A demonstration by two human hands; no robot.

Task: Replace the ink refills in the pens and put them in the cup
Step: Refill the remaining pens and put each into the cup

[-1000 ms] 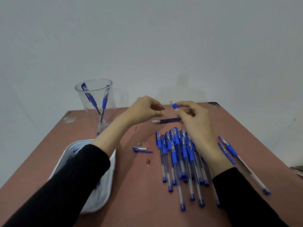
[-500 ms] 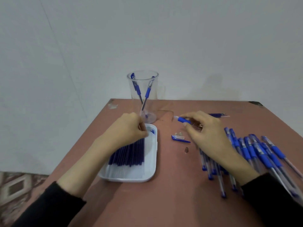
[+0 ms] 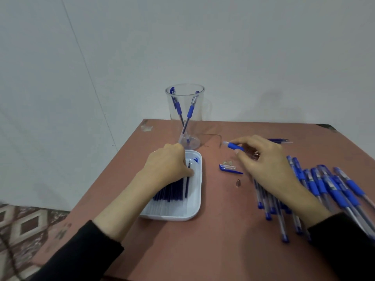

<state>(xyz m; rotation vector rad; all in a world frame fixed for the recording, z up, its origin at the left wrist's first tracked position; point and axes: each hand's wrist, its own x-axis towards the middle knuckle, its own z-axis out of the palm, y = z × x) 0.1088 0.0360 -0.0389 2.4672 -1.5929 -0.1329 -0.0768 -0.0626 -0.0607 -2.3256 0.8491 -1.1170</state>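
1. Now, head view, the change: a second ago both hands met above the pen pile. The left hand (image 3: 170, 165) has since crossed to the white tray (image 3: 197, 201) and sunk into it, and the camera has turned left with it.
2. Left grip: the fingers curl down over the dark refills (image 3: 172, 191), and one refill lies just off the thumb. The fingertips are hidden, so I cannot tell whether one is pinched yet.
3. Right grip: the right hand (image 3: 263, 163) still pinches an opened pen barrel (image 3: 233, 146) by its blue sleeve between thumb and forefinger, the open end pointing toward the left hand.
4. Around that grip: a loose cap (image 3: 229, 169) and a small tip piece (image 3: 238, 183) lie just below it, spent refills (image 3: 281, 140) just beyond it, and unopened pens (image 3: 324, 189) under and behind the wrist.
5. Beyond the left grip stands the clear cup (image 3: 185, 104), holding two finished pens (image 3: 178, 107).
6. Meaning, as I judge it: the old refill is out, fetching a fresh one is the step in hand, and most pens remain.
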